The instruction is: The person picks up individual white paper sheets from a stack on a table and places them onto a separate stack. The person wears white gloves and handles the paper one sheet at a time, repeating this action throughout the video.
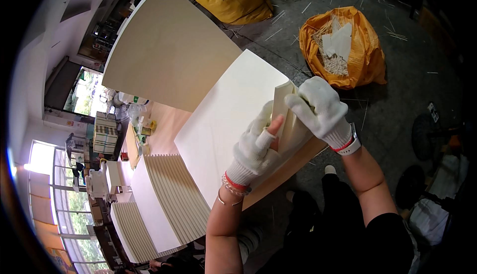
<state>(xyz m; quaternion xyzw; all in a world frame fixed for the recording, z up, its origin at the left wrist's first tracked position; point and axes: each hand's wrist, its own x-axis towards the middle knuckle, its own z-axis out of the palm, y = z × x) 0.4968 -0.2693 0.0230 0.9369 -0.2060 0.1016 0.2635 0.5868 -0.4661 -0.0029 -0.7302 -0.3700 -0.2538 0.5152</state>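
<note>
Both my hands wear white knit gloves over a large white sheet stack point(223, 105) on the table. My left hand point(253, 142) is closed around the lower part of a narrow cream piece point(282, 100), which looks like paper or thin board standing up at the stack's right side. Bare fingertips show through that glove. My right hand point(318, 106) has its fingers curled, with the thumb side pressed to the piece's upper right edge. Whether the piece is a folded-up edge of the stack or a separate pad I cannot tell.
Stacks with ridged edges point(181, 194) stand at the left. A big beige panel point(169, 45) rises beyond them. On the floor, an orange sack point(367, 50) holds thin white strips, and a yellow bag point(223, 0) stands farther back. Dark fans point(422, 135) stand at the right.
</note>
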